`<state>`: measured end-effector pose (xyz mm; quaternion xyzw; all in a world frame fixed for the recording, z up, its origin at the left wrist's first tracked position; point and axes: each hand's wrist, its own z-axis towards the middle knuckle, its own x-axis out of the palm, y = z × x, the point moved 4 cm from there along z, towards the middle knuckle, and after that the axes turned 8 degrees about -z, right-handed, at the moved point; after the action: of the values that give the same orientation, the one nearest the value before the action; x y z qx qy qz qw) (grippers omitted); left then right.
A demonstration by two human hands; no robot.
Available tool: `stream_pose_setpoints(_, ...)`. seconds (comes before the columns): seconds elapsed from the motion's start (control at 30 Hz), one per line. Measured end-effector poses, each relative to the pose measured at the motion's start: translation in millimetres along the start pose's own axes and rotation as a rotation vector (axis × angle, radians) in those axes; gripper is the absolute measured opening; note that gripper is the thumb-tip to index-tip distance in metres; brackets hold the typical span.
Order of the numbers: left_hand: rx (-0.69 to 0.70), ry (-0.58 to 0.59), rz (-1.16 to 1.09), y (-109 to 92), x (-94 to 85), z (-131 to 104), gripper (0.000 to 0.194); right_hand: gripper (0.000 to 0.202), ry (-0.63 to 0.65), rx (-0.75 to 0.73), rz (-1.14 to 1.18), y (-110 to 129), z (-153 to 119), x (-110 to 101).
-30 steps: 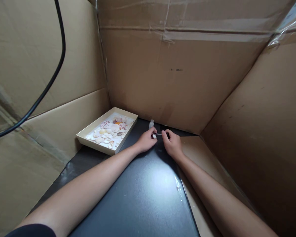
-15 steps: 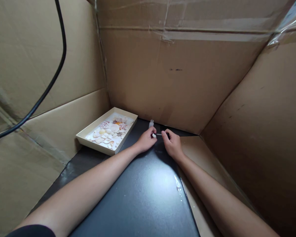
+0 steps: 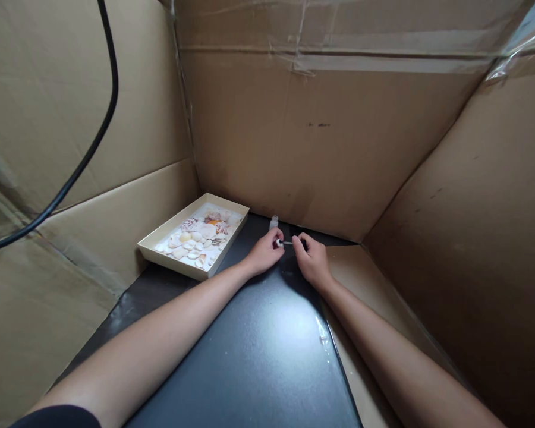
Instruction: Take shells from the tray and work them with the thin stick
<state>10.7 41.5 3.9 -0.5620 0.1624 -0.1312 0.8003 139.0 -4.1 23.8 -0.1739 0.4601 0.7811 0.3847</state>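
My left hand (image 3: 266, 252) is closed, its thumb and fingers pinching a small white piece (image 3: 280, 243) whose kind I cannot make out. Facing it, my right hand (image 3: 311, 257) grips a thin, light-coloured stick like a brush or applicator (image 3: 288, 242). Its far end lies at the white piece, and the end inside my fingers is mostly hidden. Just behind my left hand stands a small translucent bottle (image 3: 273, 222), upright, its lower part covered by my fingers.
A shallow cream tray (image 3: 173, 270) at the left holds many seashells (image 3: 196, 237). Cardboard walls (image 3: 267, 137) close in the black tabletop (image 3: 245, 351) at the back and sides. A cardboard sheet (image 3: 356, 270) lies on the right, and a black cable (image 3: 109, 113) hangs at upper left.
The white piece in my left fingers has turned slightly, and the stick's tip now shows close against it. Both hands stay in nearly the same place.
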Motion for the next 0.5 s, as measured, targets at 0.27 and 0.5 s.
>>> stream_pose_setpoints(0.27,0.016,0.013,-0.023,1.7,0.8,0.5,0.019,0.035,-0.015,0.01,0.029,-1.1,0.2,-0.6)
stream_pose_setpoints(0.5,0.028,0.028,0.017,5.1,0.6,1.1,0.019,0.036,0.011,-0.004,0.067,-2.4,0.8,1.4)
